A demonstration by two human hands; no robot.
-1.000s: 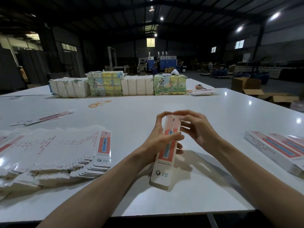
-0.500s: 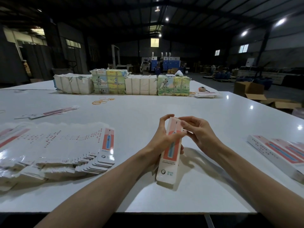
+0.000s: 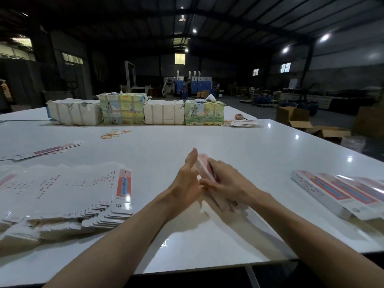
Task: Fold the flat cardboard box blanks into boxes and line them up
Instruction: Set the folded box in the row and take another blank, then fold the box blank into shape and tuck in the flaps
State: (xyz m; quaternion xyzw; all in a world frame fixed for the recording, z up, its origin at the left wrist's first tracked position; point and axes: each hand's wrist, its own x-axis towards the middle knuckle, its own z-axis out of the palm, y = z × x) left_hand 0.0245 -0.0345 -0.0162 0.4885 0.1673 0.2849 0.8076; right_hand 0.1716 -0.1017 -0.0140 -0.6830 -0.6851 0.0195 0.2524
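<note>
Head view. A wide white counter [image 3: 228, 142] is filling most of the field. On its left part, a large fan of flat box blanks [image 3: 62, 194] is lying spread in overlapping layers, the top blank showing a pink panel with a blue toothbrush picture. Along the far edge, a row of four wrapped bundles [image 3: 135, 112] is standing side by side, two white and two printed in green and yellow. At the right edge, several folded boxes [image 3: 336, 194] are lying in a row, touching one another, pink faces up.

Near the middle, just above the counter, both hands are meeting on one box [image 3: 202, 166], which is tilting with its far end up and to the left; motion blur is softening its outline. The right hand [image 3: 228, 185] is gripping the box from the right with fingers curled over it. The left hand [image 3: 186, 183] is lying against the left side of the box with its thumb pointing straight up; its fingers are hidden, so it cannot be told whether they are curling round the box.

A few loose blanks [image 3: 47, 151] are lying at the far left, well apart from the fan. A scatter of yellow rubber bands [image 3: 114, 134] is lying near the bundles.
</note>
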